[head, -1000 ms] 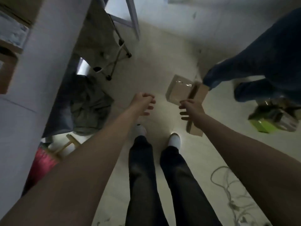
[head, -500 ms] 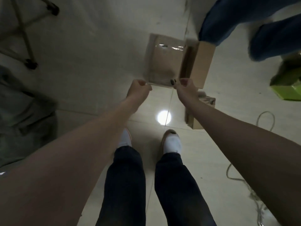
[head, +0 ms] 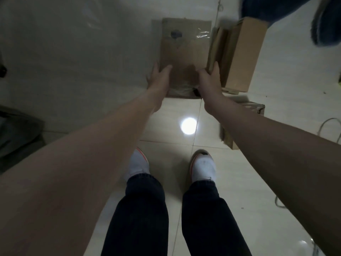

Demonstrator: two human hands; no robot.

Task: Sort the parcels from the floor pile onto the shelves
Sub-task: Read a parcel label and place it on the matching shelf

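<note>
A brown cardboard parcel with clear tape across its top lies on the tiled floor ahead of my feet. My left hand clasps its near left corner, thumb on top and fingers down the side. On the near right corner my right hand grips the same way. Both arms are stretched far down and forward. Just to the right stands a taller, narrow brown box, touching or almost touching the parcel.
A smaller cardboard box lies partly under my right forearm. Another person's blue trouser legs stand at the top right. Loose cable curls on the floor at the right. Dark fabric lies at the left edge.
My view has dropped closer to the floor. Both hands went from hovering apart, to the parcel's near edge, to clasping its two near corners.
</note>
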